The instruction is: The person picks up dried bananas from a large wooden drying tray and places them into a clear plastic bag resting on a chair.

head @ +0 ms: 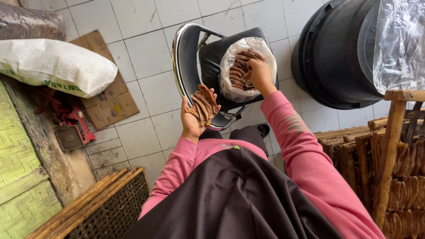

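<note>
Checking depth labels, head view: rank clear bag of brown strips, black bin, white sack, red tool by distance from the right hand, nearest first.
1. Clear bag of brown strips: on the chair seat, the right hand reaches into it.
2. Black bin: to the hand's right.
3. White sack: far left, on the ledge.
4. Red tool: far left, below the sack; too close to the sack to call.

Soft, even daylight fills the scene, with faint shadows only. The white floor tiles look bright; clear plastic sheeting at upper right shows mild glare. Focus is sharp, with wide-angle bending near the edges.
</note>
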